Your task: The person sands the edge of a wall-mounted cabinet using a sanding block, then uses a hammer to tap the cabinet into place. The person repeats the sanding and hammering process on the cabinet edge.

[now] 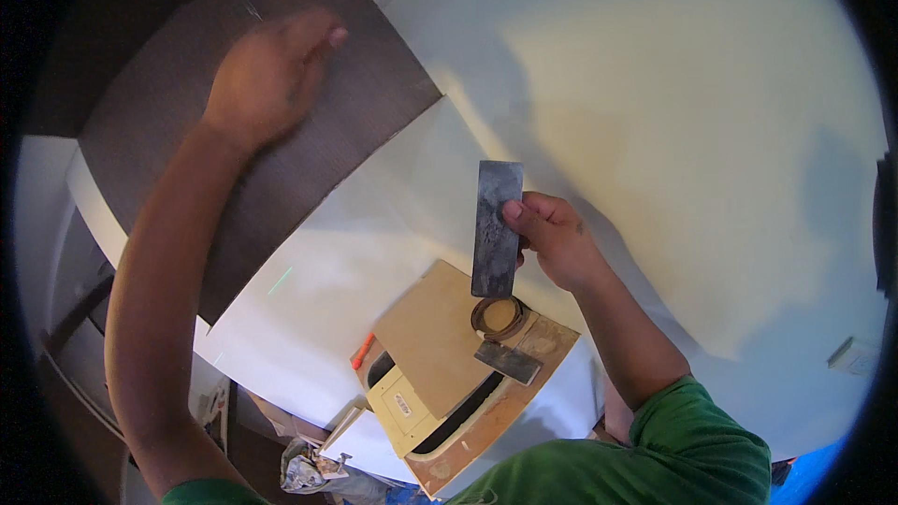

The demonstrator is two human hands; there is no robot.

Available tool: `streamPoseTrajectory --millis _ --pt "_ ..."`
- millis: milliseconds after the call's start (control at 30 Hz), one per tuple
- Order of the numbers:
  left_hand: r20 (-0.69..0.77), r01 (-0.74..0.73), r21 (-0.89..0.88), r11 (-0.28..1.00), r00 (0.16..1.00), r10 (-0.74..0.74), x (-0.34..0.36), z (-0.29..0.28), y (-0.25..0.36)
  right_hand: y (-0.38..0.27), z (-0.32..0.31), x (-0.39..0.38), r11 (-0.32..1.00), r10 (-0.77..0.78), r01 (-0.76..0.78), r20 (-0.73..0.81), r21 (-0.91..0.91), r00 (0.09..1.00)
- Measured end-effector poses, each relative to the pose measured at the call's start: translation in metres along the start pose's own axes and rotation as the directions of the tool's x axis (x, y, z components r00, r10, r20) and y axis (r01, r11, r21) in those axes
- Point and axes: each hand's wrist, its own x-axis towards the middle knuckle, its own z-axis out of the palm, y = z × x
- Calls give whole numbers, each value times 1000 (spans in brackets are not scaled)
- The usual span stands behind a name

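Note:
My right hand (554, 236) grips a flat, dark grey rectangular block (496, 248) with a worn, smudged face, held upright with the thumb across it. Up at the left, my left hand (271, 75) is at a dark brown wood-grain panel (374, 75). Its fingers are curled and slightly blurred, and whatever they may hold is hidden. Below the block, a coil of brown strip (477, 318) lies on a tan board (430, 318). Beside the coil is a smaller dark grey rectangular piece (510, 362).
The board rests on a worn wooden stand (486, 430) with a cream panel (402, 402) in it. An orange stick-like tool (363, 352) lies at its left edge. A white surface (309, 281) adjoins the brown panel; a pale wall (673, 131) rises at right. A crumpled plastic bag (301, 469) sits below.

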Motion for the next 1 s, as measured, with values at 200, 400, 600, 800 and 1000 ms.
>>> streamPoseTrajectory --millis 200,400,600,800,1000 --pt "439 104 -313 944 897 47 -95 -67 67 -2 0 -8 986 -37 33 -24 -165 999" --pt "908 593 -412 692 207 363 -276 -41 136 7 9 -5 988 -126 131 -66 77 990" --pt "998 1000 30 -6 -30 -62 -485 -72 213 8 22 11 957 -174 188 -81 221 981" --pt "685 824 92 -559 -460 -565 -718 -58 356 -6 17 15 965 -130 161 -155 206 979" --pt "666 860 259 -441 -489 -563 -710 -63 386 -9 52 18 958 -252 271 -184 88 950"
